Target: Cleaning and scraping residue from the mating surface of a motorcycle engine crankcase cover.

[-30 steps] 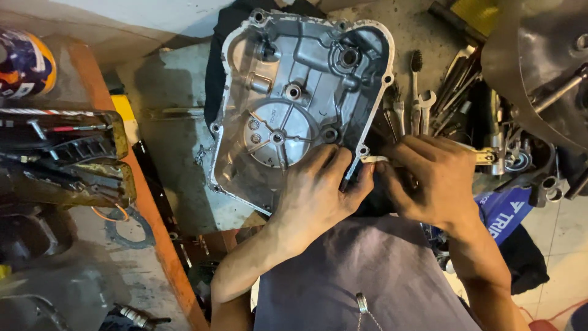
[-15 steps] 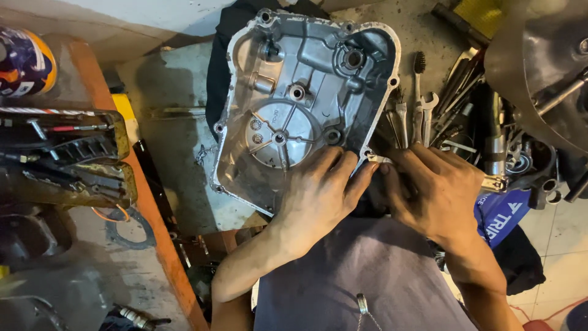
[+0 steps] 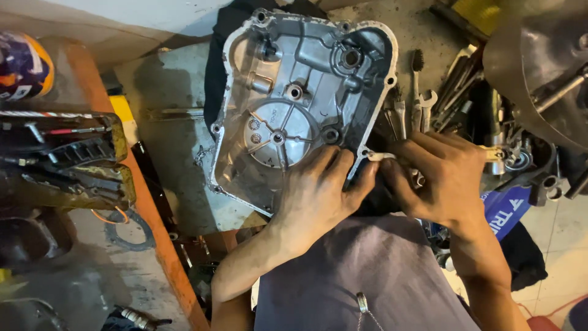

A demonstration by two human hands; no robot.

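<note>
A grey cast-metal engine cover [image 3: 294, 92] lies hollow side up on the floor, over a dark cloth. My left hand [image 3: 318, 196] presses flat on its near edge, fingers spread toward the rim. My right hand [image 3: 444, 178] pinches a small pale strip [image 3: 383, 157] at the cover's near right corner, beside a bolt lug. What the strip is cannot be made out. My knees in grey cloth fill the bottom of the view.
Several spanners and a brush [image 3: 422, 98] lie right of the cover. A large dark engine part [image 3: 539, 67] sits at the upper right. At left stand an orange bench edge [image 3: 153, 214], black plastic parts [image 3: 61, 159] and a gasket ring [image 3: 128, 230].
My right hand has shifted slightly along the cover's corner with the pale strip; my left hand stays pressed on the rim. The view has drifted a little.
</note>
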